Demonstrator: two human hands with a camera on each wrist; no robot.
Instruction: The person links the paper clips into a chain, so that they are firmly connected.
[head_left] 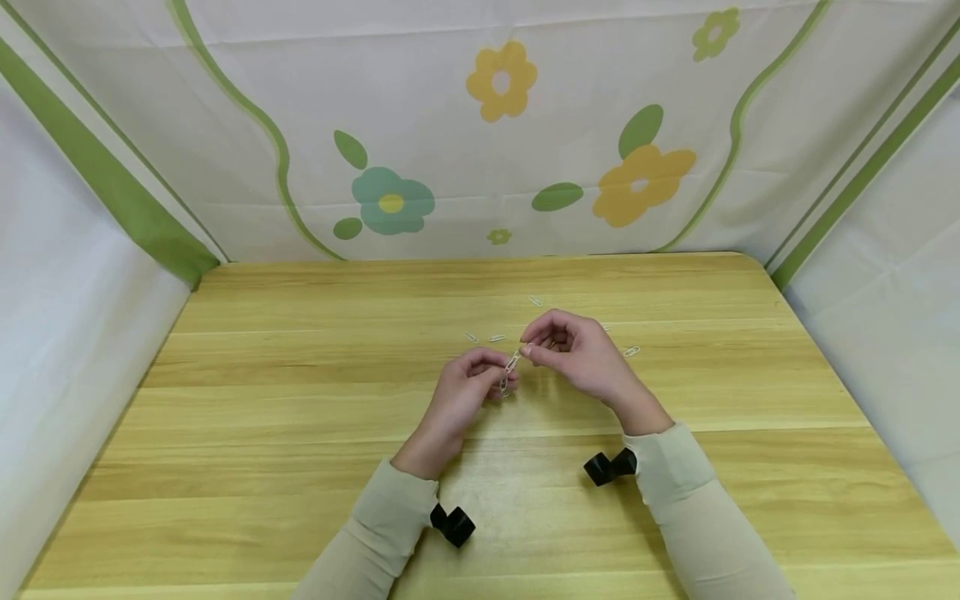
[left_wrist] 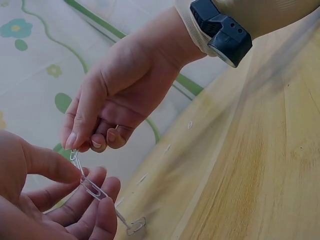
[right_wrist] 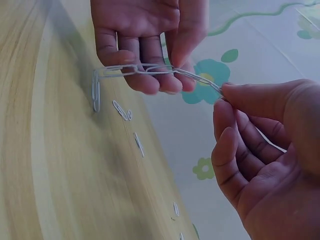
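A chain of linked white paper clips (head_left: 512,362) runs between the two hands. My right hand (head_left: 581,354) pinches its upper end between thumb and index finger. The left hand (head_left: 468,387), lower and to the left, pinches the chain further down with its thumb against the fingers. In the right wrist view, the chain (right_wrist: 117,71) lies across the left fingers (right_wrist: 150,82), and its last clip (right_wrist: 96,92) dangles free. A thin pale sliver shows among the right hand's (right_wrist: 280,150) curled fingers; what it is I cannot tell.
Loose paper clips lie on the wooden table (head_left: 300,433) beyond the hands: one far back (head_left: 536,301), a pair near the left hand, including a flat clip (head_left: 497,338), and another clip (head_left: 632,352) right of the right hand. A flowered white curtain (head_left: 465,150) hangs behind.
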